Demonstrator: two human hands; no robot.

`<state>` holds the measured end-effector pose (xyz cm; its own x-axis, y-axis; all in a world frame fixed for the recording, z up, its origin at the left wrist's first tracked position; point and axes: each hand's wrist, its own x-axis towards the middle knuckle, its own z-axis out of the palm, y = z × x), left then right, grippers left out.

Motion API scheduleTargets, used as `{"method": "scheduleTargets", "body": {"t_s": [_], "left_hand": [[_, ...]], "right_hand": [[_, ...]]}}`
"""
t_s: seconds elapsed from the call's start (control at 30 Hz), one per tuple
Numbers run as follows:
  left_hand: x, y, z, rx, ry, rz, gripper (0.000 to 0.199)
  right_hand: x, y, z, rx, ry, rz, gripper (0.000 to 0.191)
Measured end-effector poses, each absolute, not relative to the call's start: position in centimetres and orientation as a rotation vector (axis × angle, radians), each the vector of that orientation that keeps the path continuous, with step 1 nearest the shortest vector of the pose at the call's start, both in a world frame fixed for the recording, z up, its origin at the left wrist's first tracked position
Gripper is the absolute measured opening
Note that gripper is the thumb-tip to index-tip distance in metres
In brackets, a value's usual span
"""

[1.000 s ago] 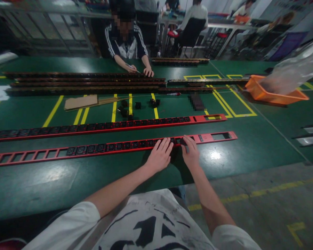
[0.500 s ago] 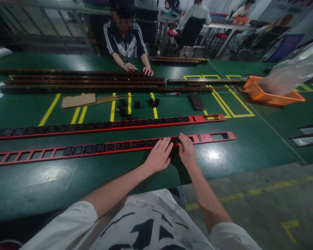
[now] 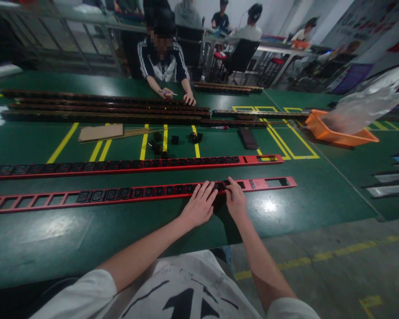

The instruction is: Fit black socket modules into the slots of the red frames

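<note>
A red strip (image 3: 156, 197) with black sockets set along it lies nearest me on the green table. My left hand (image 3: 200, 204) rests on the strip with its fingers stretched over the sockets. Just right of it, my right hand (image 3: 235, 200) has its fingers closed at a black socket (image 3: 225, 183) in the strip; the fingertips partly hide that piece. Open slots show at the strip's left part. A second red strip (image 3: 182, 164), filled with black sockets, lies behind, parallel to the first.
Loose black parts (image 3: 174, 140), cardboard (image 3: 101, 132) and a dark pad (image 3: 248, 138) lie behind the strips. Long dark strips (image 3: 103, 106) stretch before a person (image 3: 164, 60) holding a pen. At the right stands an orange bin (image 3: 342, 132) with clear plastic.
The view has tilted slightly, so the table appears lower. My right fingers have drawn in around the black socket, showing more of the strip beside them. My left hand stays on the strip.
</note>
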<state>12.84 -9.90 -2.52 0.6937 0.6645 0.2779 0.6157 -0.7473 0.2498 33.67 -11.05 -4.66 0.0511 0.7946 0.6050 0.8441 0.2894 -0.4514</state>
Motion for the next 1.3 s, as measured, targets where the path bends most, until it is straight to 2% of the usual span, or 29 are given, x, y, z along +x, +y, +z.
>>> {"method": "scheduleTargets", "body": {"t_s": [0.27, 1.3], "left_hand": [[12.89, -9.94, -2.41, 2.81, 1.039, 0.511, 0.058], [12.92, -9.83, -3.05, 2.778, 1.019, 0.504, 0.06]], "right_hand": [[33.97, -10.88, -4.74, -1.533, -1.764, -0.126, 0.019], [33.65, -10.69, -4.38, -1.428, -1.804, -0.277, 0.017]]}}
